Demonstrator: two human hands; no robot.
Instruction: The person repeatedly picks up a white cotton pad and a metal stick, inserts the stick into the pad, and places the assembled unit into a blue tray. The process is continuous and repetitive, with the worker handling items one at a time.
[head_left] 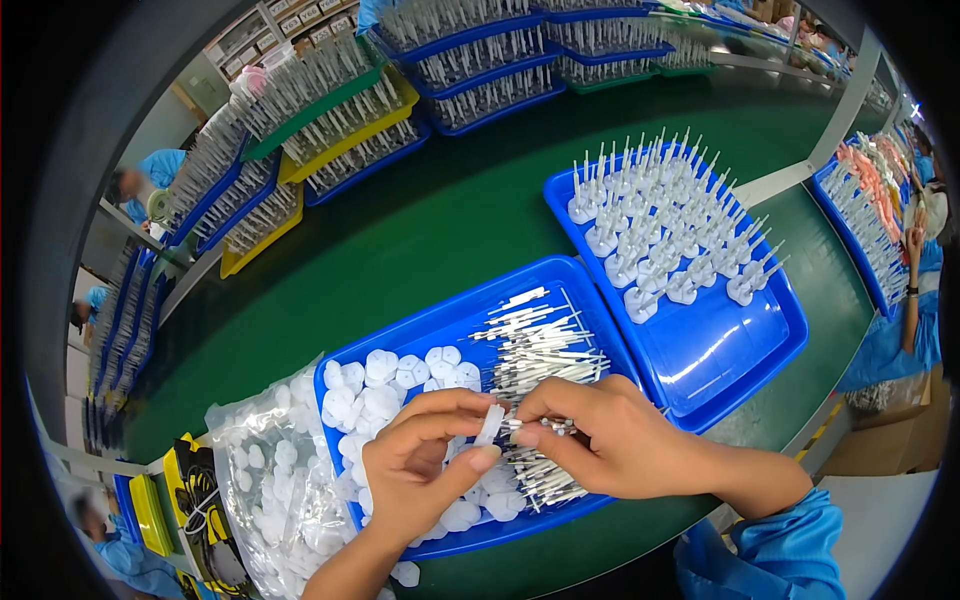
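My left hand (425, 465) pinches a small white plastic cap (490, 423) upright so my right hand (600, 440), gripping thin white pins (540, 425), can feed it.

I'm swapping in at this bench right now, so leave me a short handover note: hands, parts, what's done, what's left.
Left hand: pinches a white plastic cap upright.
Right hand: holds a thin white pin with its tip at that cap, not clearly seated.
Near blue tray: loose caps on its left, a pile of pins on its right.
Clear bag of caps beside it.
Done: far blue tray holds rows of caps with pins standing up, filling its upper part.
Left: its lower part is bare; many loose caps and pins remain.
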